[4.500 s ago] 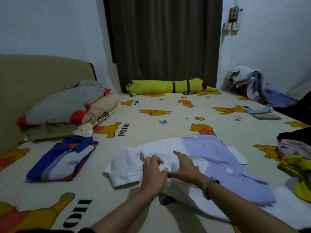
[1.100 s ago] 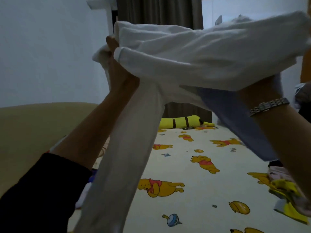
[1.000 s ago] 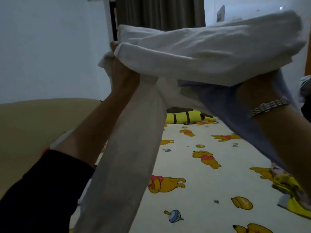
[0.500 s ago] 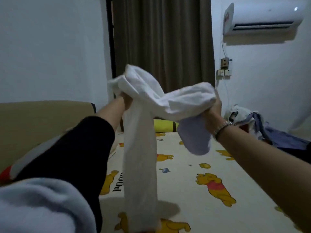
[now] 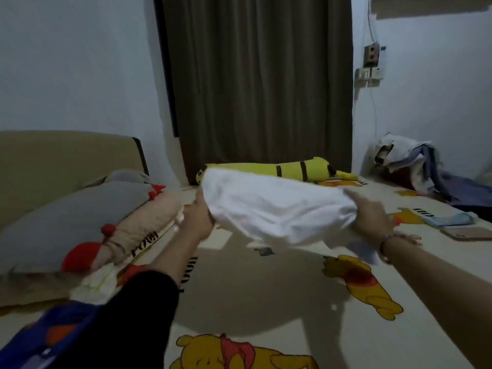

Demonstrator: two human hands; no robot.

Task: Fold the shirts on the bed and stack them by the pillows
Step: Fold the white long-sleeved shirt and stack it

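Observation:
I hold a white shirt [image 5: 277, 206] stretched flat between both hands, just above the cartoon-print bed sheet [image 5: 266, 296]. My left hand [image 5: 198, 217] grips its left edge and my right hand [image 5: 370, 217] grips its right edge, where a bit of pale blue fabric hangs below. A folded blue, white and orange shirt [image 5: 50, 339] lies at the bottom left, partly behind my dark left sleeve. The grey and peach pillows [image 5: 87, 217] lie on the left by the headboard.
A long yellow plush [image 5: 287, 169] lies by the dark curtain at the far side. A heap of clothes [image 5: 415, 166] sits at the back right. A phone [image 5: 468, 233] and a pale blue cloth [image 5: 450, 219] rest on the sheet at the right.
The shirt lay on the bed, then I lifted it high in front of me. Both hands have since come down and apart, spreading it low over the sheet.

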